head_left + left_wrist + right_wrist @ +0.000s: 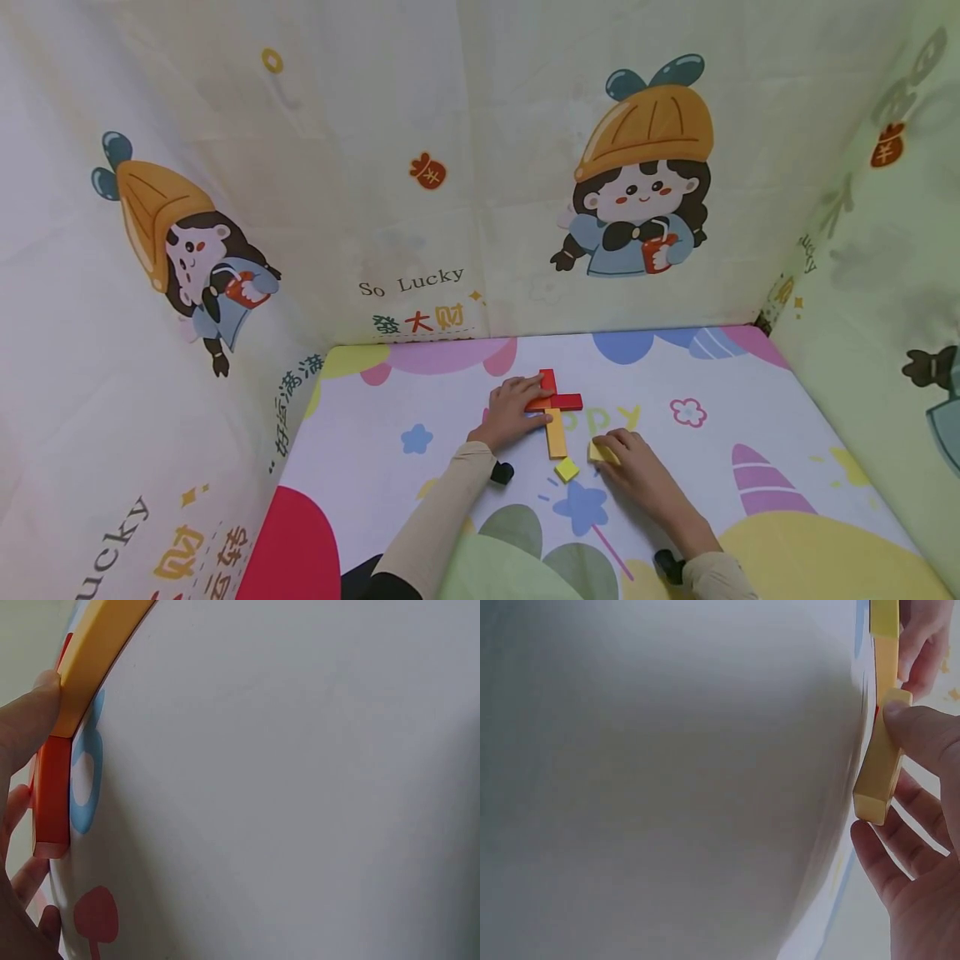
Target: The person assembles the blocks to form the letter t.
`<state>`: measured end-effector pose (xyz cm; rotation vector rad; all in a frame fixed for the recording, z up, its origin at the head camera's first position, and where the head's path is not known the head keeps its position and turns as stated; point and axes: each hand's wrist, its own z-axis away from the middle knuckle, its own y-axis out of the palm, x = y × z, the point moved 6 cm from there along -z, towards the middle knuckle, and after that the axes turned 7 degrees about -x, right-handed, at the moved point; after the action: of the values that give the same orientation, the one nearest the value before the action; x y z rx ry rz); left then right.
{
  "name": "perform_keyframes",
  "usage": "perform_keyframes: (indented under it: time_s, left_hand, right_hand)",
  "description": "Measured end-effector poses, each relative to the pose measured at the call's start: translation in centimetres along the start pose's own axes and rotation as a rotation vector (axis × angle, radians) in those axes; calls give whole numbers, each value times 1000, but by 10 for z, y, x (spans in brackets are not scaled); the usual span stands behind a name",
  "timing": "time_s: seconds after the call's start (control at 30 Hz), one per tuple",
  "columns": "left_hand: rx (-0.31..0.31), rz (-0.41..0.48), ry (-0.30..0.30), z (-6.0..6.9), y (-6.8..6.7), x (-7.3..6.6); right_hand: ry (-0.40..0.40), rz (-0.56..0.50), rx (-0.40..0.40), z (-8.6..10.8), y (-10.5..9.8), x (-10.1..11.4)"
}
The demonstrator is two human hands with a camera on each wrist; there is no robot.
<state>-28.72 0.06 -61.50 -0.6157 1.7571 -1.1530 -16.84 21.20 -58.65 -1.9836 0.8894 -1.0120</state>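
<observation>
In the head view, my left hand [513, 414] lies over a group of wooden blocks laid end to end and crosswise. Its thumb touches the near end of a light orange block [556, 435], and its fingers reach over an orange-red block [52, 791] and a red block [547, 380]. Another red block [568, 402] extends to the right. Just below the light orange block sits a small yellow block [567, 469], turned like a diamond. To the right, my right hand [633, 467] pinches a pale yellow block [881, 761] between thumb and fingers, low over the table.
A white table top with coloured prints [652, 492] carries the blocks. Patterned cloth [510, 183] stands upright behind it and along both sides. A black strap piece [502, 473] shows at the left wrist and another [669, 567] at the right.
</observation>
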Motion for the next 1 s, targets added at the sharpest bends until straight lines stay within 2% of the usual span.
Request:
perform_keyframes:
  time_s: [0.33,0.7,1.0]
  left_hand:
    - [-6,-1,3,0,-3,-2]
    - [3,6,1,2,-8,-6]
    - [8,4,1,2,-7,-5]
  right_hand:
    - [-6,-26,35,-1,2,5]
    - [-93,-36,57,-3,7,12]
    - [-89,-35,115,-2,10,13]
